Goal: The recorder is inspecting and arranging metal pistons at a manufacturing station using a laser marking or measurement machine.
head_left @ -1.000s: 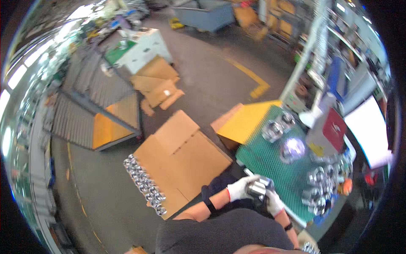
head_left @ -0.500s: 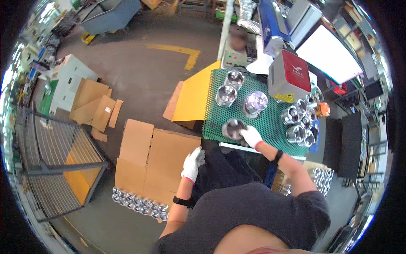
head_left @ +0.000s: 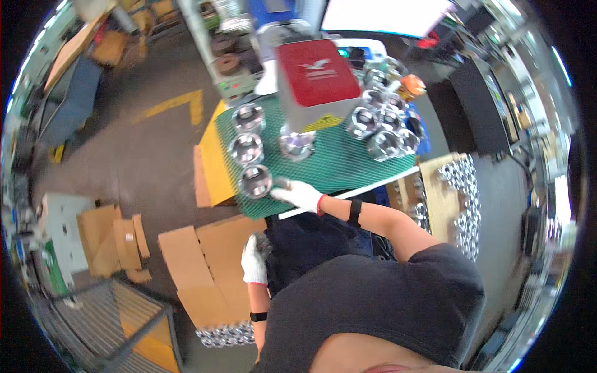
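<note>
Three metal cups (head_left: pixel 246 149) line the worktop (head_left: pixel 339 168); right hand (head_left: pixel 300 195) loosely open, left hand (head_left: pixel 254 261) half-curled, both seemingly empty. Easy now, best draw clear without nudging that nearest cup.

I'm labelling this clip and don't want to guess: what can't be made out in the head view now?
In the head view:
Left hand: blur leaves unclear whether it holds anything.
Right hand: blur leaves its contact with the nearest round metal piece unclear.
Purple-lit metal piece: partly covered by the red-topped machine head.
Screen: cut off by the top edge.
</note>
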`<action>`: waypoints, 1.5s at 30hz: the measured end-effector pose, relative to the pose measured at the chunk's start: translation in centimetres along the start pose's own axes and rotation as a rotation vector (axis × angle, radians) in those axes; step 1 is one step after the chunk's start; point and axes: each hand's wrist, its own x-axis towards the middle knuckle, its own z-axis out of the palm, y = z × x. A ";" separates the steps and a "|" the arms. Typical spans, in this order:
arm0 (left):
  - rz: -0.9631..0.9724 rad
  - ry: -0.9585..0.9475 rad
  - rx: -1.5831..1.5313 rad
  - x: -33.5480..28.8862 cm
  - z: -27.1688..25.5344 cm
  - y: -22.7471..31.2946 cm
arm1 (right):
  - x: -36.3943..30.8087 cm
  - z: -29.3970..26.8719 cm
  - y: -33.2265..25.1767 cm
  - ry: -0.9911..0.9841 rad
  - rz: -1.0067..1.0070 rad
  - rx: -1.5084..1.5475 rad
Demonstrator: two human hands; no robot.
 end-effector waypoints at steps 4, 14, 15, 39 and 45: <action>-0.090 -0.091 0.033 1.5 2.4 0.1 | -6.0 -8.1 2.3 -0.411 0.158 -0.651; -0.046 -0.291 0.204 3.7 13.5 2.4 | -13.2 -26.0 3.0 0.469 -0.135 -1.341; -0.028 -0.312 0.202 3.5 13.7 2.6 | -12.8 -25.9 3.9 0.418 -0.054 -1.480; 0.354 -0.560 -0.676 -8.3 1.3 6.1 | -8.0 4.0 -12.2 -0.517 -0.101 0.286; 0.427 -0.331 -0.127 -11.8 9.2 12.2 | -6.5 -1.9 -8.9 -0.612 0.164 0.414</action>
